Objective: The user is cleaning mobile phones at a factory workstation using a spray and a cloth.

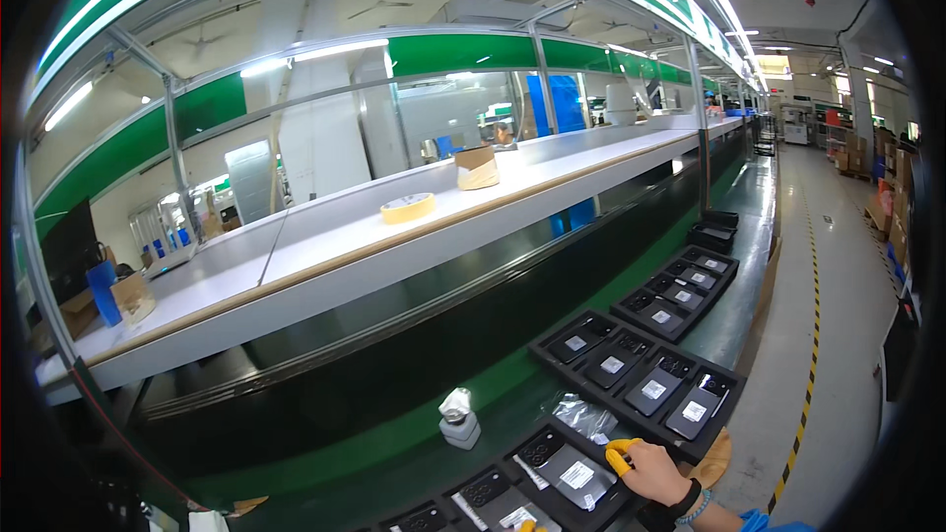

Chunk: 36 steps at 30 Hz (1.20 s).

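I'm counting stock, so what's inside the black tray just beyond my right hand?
That black tray holds four dark phones, lying back side up, each with a white label. Whatever lies underneath the phones is covered, so I can't tell.

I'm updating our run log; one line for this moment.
right hand: at edge of black tray | left hand: mostly out of frame | phones: camera side up
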Each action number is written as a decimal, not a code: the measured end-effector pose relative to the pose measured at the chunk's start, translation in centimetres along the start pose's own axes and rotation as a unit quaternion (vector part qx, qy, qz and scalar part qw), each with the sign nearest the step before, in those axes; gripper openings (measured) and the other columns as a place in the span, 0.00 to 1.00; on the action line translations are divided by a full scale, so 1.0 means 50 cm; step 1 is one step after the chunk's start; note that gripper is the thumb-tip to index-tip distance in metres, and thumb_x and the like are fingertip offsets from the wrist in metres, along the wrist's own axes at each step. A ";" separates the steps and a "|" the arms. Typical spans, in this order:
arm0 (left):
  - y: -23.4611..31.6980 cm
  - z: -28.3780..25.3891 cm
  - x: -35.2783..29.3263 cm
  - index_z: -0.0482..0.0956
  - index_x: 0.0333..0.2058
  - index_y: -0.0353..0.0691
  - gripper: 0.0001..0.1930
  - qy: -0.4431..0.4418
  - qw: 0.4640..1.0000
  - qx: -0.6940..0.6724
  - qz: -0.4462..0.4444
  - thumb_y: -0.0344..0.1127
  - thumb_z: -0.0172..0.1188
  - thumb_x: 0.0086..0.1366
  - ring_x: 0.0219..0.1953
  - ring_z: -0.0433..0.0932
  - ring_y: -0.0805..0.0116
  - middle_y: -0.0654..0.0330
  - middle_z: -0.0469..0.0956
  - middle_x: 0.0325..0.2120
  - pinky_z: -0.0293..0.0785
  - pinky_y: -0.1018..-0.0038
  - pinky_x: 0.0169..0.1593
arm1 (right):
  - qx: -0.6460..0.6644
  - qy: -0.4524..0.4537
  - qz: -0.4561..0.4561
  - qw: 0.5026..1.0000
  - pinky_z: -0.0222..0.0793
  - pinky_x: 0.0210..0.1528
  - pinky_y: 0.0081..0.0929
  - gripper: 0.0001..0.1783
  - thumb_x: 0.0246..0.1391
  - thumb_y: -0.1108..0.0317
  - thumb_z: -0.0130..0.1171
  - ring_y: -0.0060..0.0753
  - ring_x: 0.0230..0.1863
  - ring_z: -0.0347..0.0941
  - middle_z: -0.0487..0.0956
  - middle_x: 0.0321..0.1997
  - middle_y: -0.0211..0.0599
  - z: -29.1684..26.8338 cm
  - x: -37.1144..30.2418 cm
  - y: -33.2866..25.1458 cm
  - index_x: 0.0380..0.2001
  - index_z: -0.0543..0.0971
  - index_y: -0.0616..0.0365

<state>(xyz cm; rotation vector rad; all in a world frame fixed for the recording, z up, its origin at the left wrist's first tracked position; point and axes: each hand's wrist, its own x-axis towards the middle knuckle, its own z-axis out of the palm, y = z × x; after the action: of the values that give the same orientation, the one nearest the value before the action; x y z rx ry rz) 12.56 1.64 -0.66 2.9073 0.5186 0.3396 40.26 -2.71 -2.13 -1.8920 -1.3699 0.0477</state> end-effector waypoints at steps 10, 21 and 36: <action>0.049 -0.137 -0.257 0.51 0.63 0.33 0.35 0.287 0.851 -0.366 -0.245 0.25 0.54 0.58 0.51 0.69 0.62 0.50 0.53 0.63 0.62 0.71 0.57 | -0.070 -0.028 0.106 0.992 0.71 0.35 0.45 0.24 0.47 0.51 0.60 0.56 0.30 0.76 0.78 0.25 0.54 0.052 -0.038 0.011 0.36 0.78 0.63; 0.179 -0.234 -0.340 0.48 0.65 0.42 0.34 0.542 0.519 -0.628 0.205 0.40 0.54 0.64 0.32 0.74 0.64 0.47 0.59 0.61 0.71 0.68 0.42 | 0.142 -0.006 -0.221 0.965 0.69 0.45 0.34 0.24 0.46 0.72 0.61 0.50 0.41 0.74 0.75 0.41 0.51 -0.002 -0.022 -0.258 0.48 0.69 0.66; 0.232 -0.163 -0.380 0.51 0.63 0.41 0.32 0.500 0.598 -0.604 0.170 0.38 0.53 0.64 0.35 0.75 0.63 0.48 0.61 0.59 0.70 0.68 0.44 | 0.641 -0.635 -0.413 0.125 0.71 0.43 0.53 0.44 0.51 0.49 0.61 0.56 0.39 0.75 0.65 0.57 0.58 -0.093 -0.206 -0.354 0.66 0.49 0.40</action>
<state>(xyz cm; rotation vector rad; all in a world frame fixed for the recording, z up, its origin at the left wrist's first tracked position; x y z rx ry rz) -3.14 -14.89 5.89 1.2024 -0.2113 1.6076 24.10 -11.79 7.69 1.1032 -1.7174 1.8516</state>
